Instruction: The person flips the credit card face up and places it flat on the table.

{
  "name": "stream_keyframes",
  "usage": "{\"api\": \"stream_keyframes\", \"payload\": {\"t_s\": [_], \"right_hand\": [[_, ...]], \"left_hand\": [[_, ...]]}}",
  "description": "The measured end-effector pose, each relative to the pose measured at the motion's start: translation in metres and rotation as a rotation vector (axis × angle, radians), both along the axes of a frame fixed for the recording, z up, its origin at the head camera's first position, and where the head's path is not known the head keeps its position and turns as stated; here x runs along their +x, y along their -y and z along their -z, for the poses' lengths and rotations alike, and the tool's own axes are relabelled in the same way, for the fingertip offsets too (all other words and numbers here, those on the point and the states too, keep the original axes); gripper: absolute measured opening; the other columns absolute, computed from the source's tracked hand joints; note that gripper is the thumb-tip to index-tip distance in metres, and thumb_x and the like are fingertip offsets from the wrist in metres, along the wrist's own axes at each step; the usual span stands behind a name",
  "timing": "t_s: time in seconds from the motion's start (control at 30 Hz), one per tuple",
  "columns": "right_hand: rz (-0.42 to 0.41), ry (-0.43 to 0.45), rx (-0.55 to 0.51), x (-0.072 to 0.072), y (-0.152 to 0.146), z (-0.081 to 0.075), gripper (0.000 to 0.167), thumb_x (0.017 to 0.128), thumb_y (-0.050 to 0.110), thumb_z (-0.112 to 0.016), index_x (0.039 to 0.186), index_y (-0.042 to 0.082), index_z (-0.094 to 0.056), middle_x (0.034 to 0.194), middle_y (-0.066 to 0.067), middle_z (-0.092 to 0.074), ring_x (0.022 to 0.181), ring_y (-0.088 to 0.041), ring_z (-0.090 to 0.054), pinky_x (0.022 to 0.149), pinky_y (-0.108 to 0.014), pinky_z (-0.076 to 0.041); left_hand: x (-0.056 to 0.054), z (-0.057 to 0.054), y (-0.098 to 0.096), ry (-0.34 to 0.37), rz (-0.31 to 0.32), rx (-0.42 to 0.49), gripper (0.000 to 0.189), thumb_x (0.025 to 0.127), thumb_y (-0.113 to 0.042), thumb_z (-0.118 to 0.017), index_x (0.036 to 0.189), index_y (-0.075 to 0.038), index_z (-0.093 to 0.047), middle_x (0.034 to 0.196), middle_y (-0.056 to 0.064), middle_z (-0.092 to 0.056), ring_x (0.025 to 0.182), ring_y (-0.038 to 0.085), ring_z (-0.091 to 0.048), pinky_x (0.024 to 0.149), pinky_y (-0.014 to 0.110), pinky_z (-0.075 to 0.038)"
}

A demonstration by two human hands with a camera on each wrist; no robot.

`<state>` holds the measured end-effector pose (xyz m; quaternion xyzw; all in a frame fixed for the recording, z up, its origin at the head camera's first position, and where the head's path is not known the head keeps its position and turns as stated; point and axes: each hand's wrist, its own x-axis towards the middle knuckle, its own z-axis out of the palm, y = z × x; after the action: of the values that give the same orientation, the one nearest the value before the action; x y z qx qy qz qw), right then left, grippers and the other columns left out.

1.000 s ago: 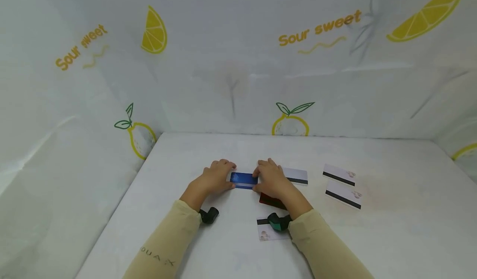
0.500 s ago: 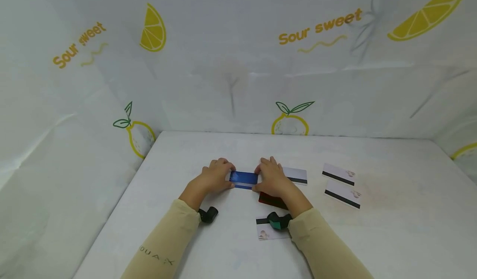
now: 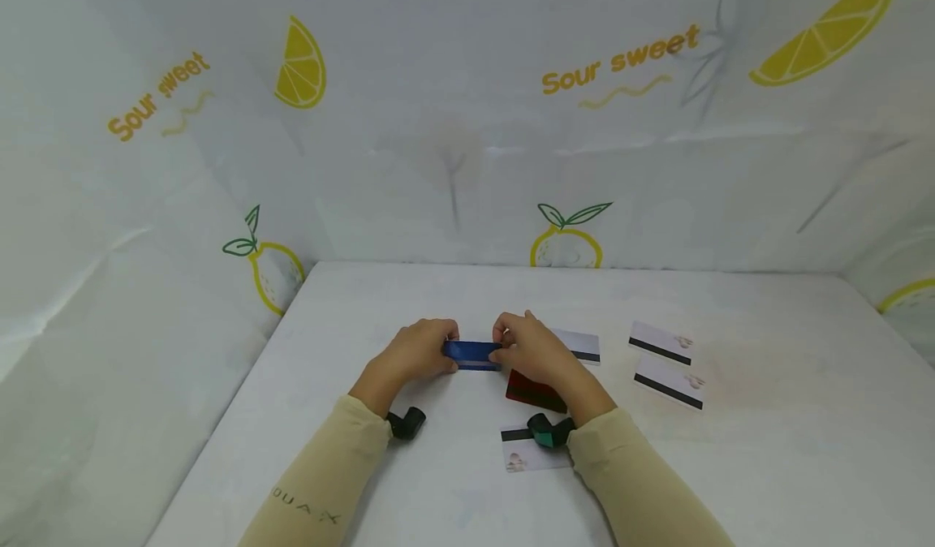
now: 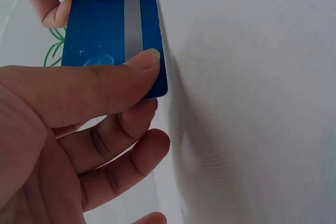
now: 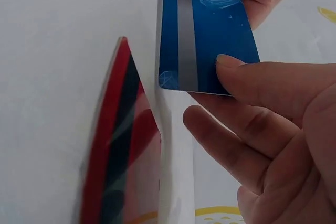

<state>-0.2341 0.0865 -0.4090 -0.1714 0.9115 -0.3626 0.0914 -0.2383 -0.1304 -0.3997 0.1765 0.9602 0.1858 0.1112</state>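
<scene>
A blue card [image 3: 471, 354] with a grey stripe is tilted up between my two hands at the middle of the table. My left hand [image 3: 418, 352] pinches its left end, thumb on the striped face and fingers behind, as the left wrist view shows on the card [image 4: 97, 24]. At the other end my right hand [image 3: 536, 354] pinches it the same way. In the right wrist view the card's long lower edge is close to the tabletop; whether it touches cannot be told. Partly beneath my right hand lies a shiny red card [image 3: 533, 393] with a dark stripe.
Behind the right hand lies a white card [image 3: 580, 344] with a black stripe. Two more, a farther white card [image 3: 661, 342] and a nearer white card [image 3: 670, 381], lie to the right. Another white card [image 3: 522, 454] is partly under the right wrist camera [image 3: 548, 431].
The blue card has gone from lying nearly flat to tilted up, now pinched at both ends. My fingers have curled in behind it. The other cards stay put.
</scene>
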Motion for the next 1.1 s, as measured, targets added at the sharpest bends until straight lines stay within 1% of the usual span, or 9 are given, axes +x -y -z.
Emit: {"api": "stream_keyframes", "payload": {"t_s": [0.07, 0.13, 0.23, 0.33, 0.5, 0.63, 0.8, 0.97, 1.1], "right_hand": [[0.017, 0.019, -0.021, 0.0, -0.001, -0.001, 0.019, 0.086, 0.018, -0.075, 0.094, 0.018, -0.058, 0.094, -0.001, -0.072, 0.147, -0.047, -0.02, 0.116, -0.064, -0.014], [0.033, 0.039, -0.043, 0.0, -0.003, -0.002, 0.018, 0.087, 0.019, -0.074, 0.097, 0.017, -0.059, 0.091, -0.001, -0.071, 0.14, -0.043, -0.036, 0.113, -0.062, -0.026], [0.059, 0.079, -0.088, -0.002, -0.006, -0.003, 0.02, 0.088, 0.019, -0.073, 0.103, 0.016, -0.06, 0.087, -0.001, -0.07, 0.108, -0.03, -0.061, 0.095, -0.049, -0.048], [0.096, 0.114, -0.145, -0.003, -0.01, -0.003, 0.022, 0.088, 0.019, -0.072, 0.106, 0.014, -0.061, 0.087, -0.003, -0.07, 0.078, -0.02, -0.061, 0.069, -0.034, -0.048], [0.151, 0.112, -0.184, -0.003, -0.014, -0.006, 0.026, 0.089, 0.023, -0.071, 0.112, 0.014, -0.063, 0.09, -0.005, -0.07, 0.088, -0.022, -0.062, 0.076, -0.036, -0.049], [0.093, -0.029, -0.077, 0.0, -0.011, -0.01, 0.038, 0.086, 0.027, -0.075, 0.12, 0.015, -0.064, 0.105, -0.007, -0.07, 0.115, -0.033, -0.059, 0.106, -0.057, -0.037], [-0.021, -0.321, 0.131, 0.008, 0.0, -0.01, 0.054, 0.077, 0.03, -0.084, 0.125, 0.011, -0.065, 0.131, -0.01, -0.06, 0.13, -0.034, -0.049, 0.111, -0.073, -0.014], [-0.085, -0.485, 0.22, 0.016, 0.011, -0.011, 0.057, 0.074, 0.03, -0.087, 0.123, 0.009, -0.066, 0.128, -0.011, -0.057, 0.123, -0.034, -0.048, 0.108, -0.06, -0.034], [-0.068, -0.445, 0.199, 0.018, 0.013, -0.013, 0.059, 0.074, 0.027, -0.087, 0.125, 0.008, -0.064, 0.12, -0.008, -0.06, 0.111, -0.029, -0.053, 0.098, -0.044, -0.046]], "left_hand": [[0.001, -0.002, 0.001, 0.009, -0.011, 0.033, 0.029, 0.079, -0.017, -0.082, 0.099, -0.017, -0.061, 0.08, -0.004, -0.061, 0.073, 0.015, -0.054, 0.066, 0.032, -0.043], [0.002, -0.004, 0.001, 0.009, -0.018, 0.068, 0.033, 0.079, -0.015, -0.082, 0.104, -0.017, -0.061, 0.079, -0.003, -0.06, 0.071, 0.015, -0.054, 0.065, 0.032, -0.042], [0.003, -0.007, 0.0, -0.005, -0.012, 0.107, 0.039, 0.079, -0.012, -0.081, 0.113, -0.017, -0.061, 0.081, -0.001, -0.061, 0.071, 0.015, -0.055, 0.066, 0.032, -0.043], [0.003, -0.008, -0.003, -0.031, 0.008, 0.118, 0.049, 0.078, -0.014, -0.083, 0.122, -0.016, -0.06, 0.094, 0.0, -0.066, 0.081, 0.014, -0.058, 0.075, 0.034, -0.049], [0.004, -0.009, -0.005, -0.093, 0.055, 0.107, 0.063, 0.077, -0.019, -0.085, 0.133, -0.013, -0.057, 0.116, 0.003, -0.068, 0.098, 0.015, -0.062, 0.091, 0.037, -0.051], [0.006, -0.012, -0.006, -0.16, 0.078, 0.096, 0.064, 0.078, -0.021, -0.083, 0.135, -0.01, -0.057, 0.115, 0.004, -0.068, 0.095, 0.015, -0.061, 0.089, 0.036, -0.052], [0.01, -0.014, -0.009, -0.221, 0.11, 0.065, 0.059, 0.078, -0.027, -0.083, 0.129, -0.007, -0.062, 0.102, 0.0, -0.069, 0.085, 0.012, -0.059, 0.078, 0.03, -0.052], [0.013, -0.016, -0.013, -0.29, 0.158, 0.022, 0.051, 0.076, -0.031, -0.083, 0.119, -0.01, -0.066, 0.09, -0.006, -0.065, 0.078, 0.009, -0.057, 0.069, 0.027, -0.048], [0.014, -0.018, -0.012, -0.246, 0.137, 0.057, 0.061, 0.076, -0.032, -0.083, 0.128, -0.009, -0.061, 0.095, -0.003, -0.063, 0.082, 0.012, -0.056, 0.07, 0.029, -0.048]]}}
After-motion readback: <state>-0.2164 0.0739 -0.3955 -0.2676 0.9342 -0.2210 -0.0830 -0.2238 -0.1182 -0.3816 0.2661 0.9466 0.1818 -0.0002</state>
